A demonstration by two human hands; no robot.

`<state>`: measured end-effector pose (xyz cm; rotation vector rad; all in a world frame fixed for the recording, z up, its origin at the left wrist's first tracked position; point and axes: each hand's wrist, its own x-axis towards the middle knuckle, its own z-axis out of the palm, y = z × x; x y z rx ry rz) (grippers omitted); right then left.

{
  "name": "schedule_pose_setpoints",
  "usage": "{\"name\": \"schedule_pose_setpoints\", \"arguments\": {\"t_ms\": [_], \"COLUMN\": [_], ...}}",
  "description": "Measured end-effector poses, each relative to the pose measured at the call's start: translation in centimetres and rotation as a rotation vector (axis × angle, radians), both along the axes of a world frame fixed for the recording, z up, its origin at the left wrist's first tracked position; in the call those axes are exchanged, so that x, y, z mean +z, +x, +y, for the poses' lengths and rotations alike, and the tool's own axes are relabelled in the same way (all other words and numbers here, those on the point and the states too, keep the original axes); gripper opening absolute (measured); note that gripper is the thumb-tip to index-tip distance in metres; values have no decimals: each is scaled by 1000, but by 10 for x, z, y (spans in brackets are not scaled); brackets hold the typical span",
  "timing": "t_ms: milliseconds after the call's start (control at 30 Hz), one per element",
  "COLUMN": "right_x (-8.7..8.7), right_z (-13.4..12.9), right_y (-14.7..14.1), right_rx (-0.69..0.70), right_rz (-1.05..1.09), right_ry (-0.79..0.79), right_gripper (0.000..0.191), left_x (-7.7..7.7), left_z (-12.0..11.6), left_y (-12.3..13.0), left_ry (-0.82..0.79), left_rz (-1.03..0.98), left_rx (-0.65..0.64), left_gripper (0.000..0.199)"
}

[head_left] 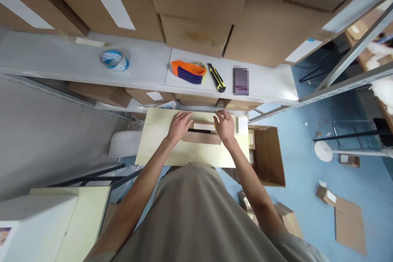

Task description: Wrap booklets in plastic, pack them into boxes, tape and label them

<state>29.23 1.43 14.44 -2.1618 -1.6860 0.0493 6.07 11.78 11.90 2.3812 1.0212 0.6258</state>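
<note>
A small, slim cardboard box (201,137) lies on the pale yellow tabletop (159,147) in front of me. A white strip shows toward its far side, and a dark gap runs along its length. At the box's left end is my left hand (179,127), fingers bent but apart, thumb pointing at the box. My right hand (225,127) is at the opposite end, its fingers spread and its thumb turned inward. Whether either hand touches the cardboard I cannot tell. To the right of my right hand lies a stack of white labels or paper (242,125).
On the shelf (144,61) beyond are a tape roll (114,60), an orange and purple tape dispenser (188,72), a yellow-black utility knife (216,77) and a blurred phone-like object (241,81). Large cartons (196,37) stand behind. An open carton (267,155) is beside the table's right edge.
</note>
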Motion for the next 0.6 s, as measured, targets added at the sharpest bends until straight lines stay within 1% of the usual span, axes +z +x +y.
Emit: {"name": "schedule_pose_setpoints", "arguments": {"t_ms": [100,167,233,267,333,433,533,600], "right_x": [55,88,111,118,124,120,113,108], "right_z": [49,83,116,131,157,185,195,188], "right_y": [-11,-22,-35,-41,-51,-59,-58,-56], "right_rx": [66,122,170,186,204,191,158,153], "right_rz": [-42,-90,-152,-183,-233,-261,-232,-182], "right_ry": [144,171,126,82,-29,-179,-225,-182], "right_gripper": [42,45,46,46,44,41,39,38], "left_x": [47,77,101,110,122,129,123,113], "left_z": [30,48,61,66,72,73,66,56], "left_y": [13,20,26,29,32,32,25,17], "left_ry": [122,185,239,258,271,242,154,34], "left_rz": [-155,-237,-290,-307,-323,-345,-400,-466], "left_rx": [45,71,103,121,156,193,232,272], "left_gripper": [36,38,40,40,40,41,41,40]}}
